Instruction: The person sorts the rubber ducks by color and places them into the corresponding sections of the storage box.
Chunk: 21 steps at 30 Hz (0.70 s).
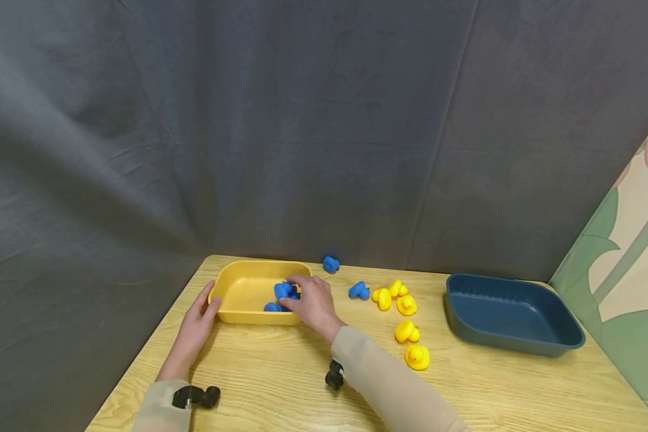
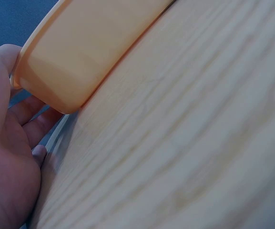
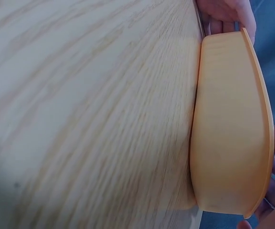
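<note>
Head view: right hand [image 1: 314,305] reaching over near rim into yellow tray [image 1: 241,290], fingertips curled round blue duck [image 1: 283,290] inside tray, at right end. More blue ducks [image 1: 273,307] lying in tray beside it. Left hand [image 1: 197,327] resting against tray's left end, fingers straight, holding nothing. Two loose blue ducks [image 1: 359,291] on wooden table [image 1: 281,384] right of tray. Yellow ducks [image 1: 405,305] clustered farther right. Dark blue tray [image 1: 510,315] well right of yellow tray, beyond ducks.
</note>
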### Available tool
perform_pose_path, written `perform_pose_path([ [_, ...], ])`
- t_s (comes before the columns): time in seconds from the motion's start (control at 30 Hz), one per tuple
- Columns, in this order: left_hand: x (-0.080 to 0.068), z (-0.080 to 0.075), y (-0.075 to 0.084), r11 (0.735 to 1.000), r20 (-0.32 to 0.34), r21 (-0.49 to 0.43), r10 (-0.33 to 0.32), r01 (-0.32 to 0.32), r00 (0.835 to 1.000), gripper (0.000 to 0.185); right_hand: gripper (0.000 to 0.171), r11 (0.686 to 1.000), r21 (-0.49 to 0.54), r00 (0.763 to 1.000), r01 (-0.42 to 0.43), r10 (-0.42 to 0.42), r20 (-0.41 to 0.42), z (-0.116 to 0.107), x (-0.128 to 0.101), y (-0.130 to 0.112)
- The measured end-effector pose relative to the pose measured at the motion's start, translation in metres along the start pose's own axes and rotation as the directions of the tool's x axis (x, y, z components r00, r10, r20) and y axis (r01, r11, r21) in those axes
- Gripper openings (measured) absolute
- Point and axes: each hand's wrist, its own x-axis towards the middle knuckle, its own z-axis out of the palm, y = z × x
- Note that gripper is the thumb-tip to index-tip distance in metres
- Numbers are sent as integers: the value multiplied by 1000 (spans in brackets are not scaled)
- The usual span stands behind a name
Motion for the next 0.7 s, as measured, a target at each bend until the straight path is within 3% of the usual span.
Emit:
perform_pose_path([
  [0.23, 1, -2, -2, 1000, 4, 8, -2, 2, 1000, 72, 56, 999, 46, 1000, -19, 18, 5, -7, 0, 1],
  [0.47, 2, -2, -1, 1000, 0, -8, 17, -17, 1000, 71, 58, 998, 58, 997, -29, 33, -64, -20, 7, 13],
  [0.7, 1, -1, -2, 1000, 2, -7, 6, -5, 1000, 71, 62, 990, 72, 985, -123, 131, -114, -34, 15, 29],
])
